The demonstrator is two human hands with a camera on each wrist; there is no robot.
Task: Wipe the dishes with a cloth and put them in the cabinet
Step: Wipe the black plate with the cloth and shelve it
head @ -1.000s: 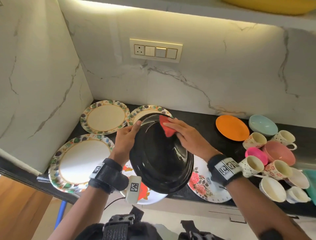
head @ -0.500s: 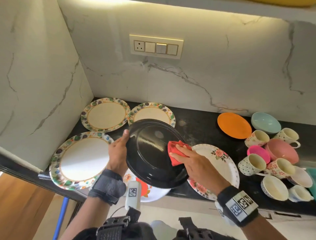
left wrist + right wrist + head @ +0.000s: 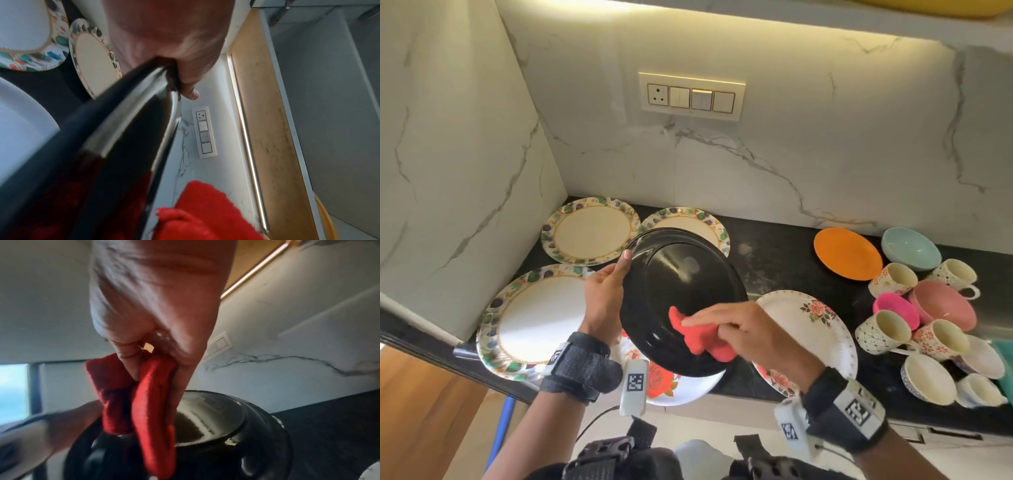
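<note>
the glossy black plate (image 3: 681,291), tilted, is clamped in the left hand (image 3: 602,298) grip, the right hand (image 3: 750,329) pinching a red cloth (image 3: 702,337).

No readable words, brand names or numbers anywhere. Only square black-and-white coded markers, patterns rather than text: one on a white tag (image 3: 635,386) just right of the left wrist strap (image 3: 580,368), a smaller one on that strap itself, and two more on the right wrist strap (image 3: 842,413), on its top face and on the white block at its left. Switch panel (image 3: 691,96) on the marble wall unmarked, with one three-hole socket and three plain rockers.
</note>
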